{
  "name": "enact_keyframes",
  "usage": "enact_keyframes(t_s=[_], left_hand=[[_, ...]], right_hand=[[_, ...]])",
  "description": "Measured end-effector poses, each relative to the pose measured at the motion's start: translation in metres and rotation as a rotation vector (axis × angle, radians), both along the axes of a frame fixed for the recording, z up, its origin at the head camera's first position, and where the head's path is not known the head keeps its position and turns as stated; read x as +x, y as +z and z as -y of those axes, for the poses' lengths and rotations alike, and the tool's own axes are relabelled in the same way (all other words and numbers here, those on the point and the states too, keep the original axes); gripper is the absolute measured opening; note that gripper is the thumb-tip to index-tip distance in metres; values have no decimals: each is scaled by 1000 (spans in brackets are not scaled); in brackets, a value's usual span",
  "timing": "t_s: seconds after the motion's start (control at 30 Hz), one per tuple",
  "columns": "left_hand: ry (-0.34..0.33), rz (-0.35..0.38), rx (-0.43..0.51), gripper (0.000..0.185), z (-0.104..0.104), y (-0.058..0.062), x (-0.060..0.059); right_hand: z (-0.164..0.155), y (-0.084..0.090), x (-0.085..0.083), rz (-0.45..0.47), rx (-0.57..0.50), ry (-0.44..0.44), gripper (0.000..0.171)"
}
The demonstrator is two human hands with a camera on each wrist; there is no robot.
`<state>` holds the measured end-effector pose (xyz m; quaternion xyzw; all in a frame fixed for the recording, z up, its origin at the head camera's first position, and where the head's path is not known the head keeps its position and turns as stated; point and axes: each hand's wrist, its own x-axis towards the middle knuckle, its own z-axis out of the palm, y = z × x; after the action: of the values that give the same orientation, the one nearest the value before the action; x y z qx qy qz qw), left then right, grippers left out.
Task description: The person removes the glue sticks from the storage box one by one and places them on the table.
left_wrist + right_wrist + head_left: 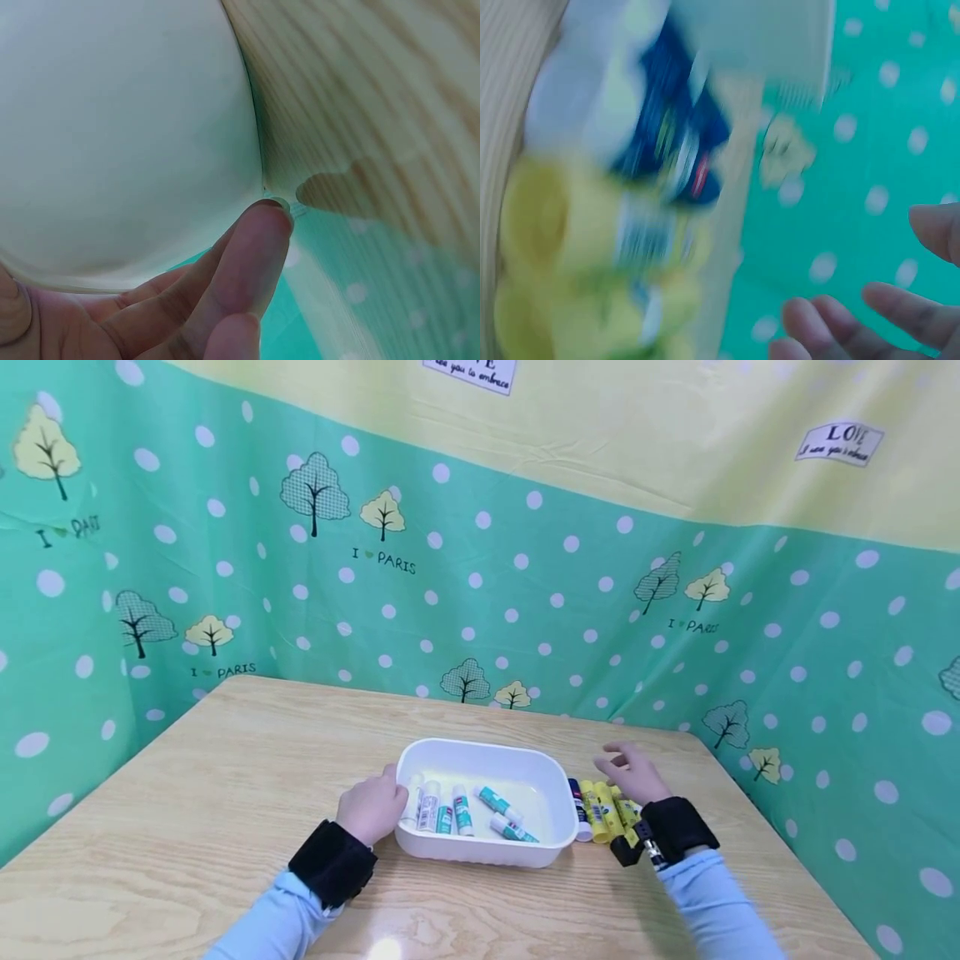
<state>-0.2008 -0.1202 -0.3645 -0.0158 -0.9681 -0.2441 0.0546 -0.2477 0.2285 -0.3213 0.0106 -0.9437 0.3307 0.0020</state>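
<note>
A white tray stands mid-table with several white-and-teal glue sticks lying in it. My left hand holds the tray's left end, thumb up by the rim. In the left wrist view its fingers lie curled against the tray wall. Right of the tray lie a blue-and-white stick and a few yellow glue sticks. My right hand hovers just above them, fingers spread and holding nothing. The right wrist view is blurred but shows the yellow sticks, the blue one and loose fingertips.
The wooden table is enclosed on three sides by a green dotted curtain that stands close behind the tray and along the right edge. Black wrist straps sit on both forearms.
</note>
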Motion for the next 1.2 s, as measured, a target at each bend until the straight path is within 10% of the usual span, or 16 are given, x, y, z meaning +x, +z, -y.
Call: enact_keyframes(t_s=[1.2], left_hand=[[20,-97,-122,26,19,6,0]], right_hand=[[70,-33,10,148,-164,108,54]])
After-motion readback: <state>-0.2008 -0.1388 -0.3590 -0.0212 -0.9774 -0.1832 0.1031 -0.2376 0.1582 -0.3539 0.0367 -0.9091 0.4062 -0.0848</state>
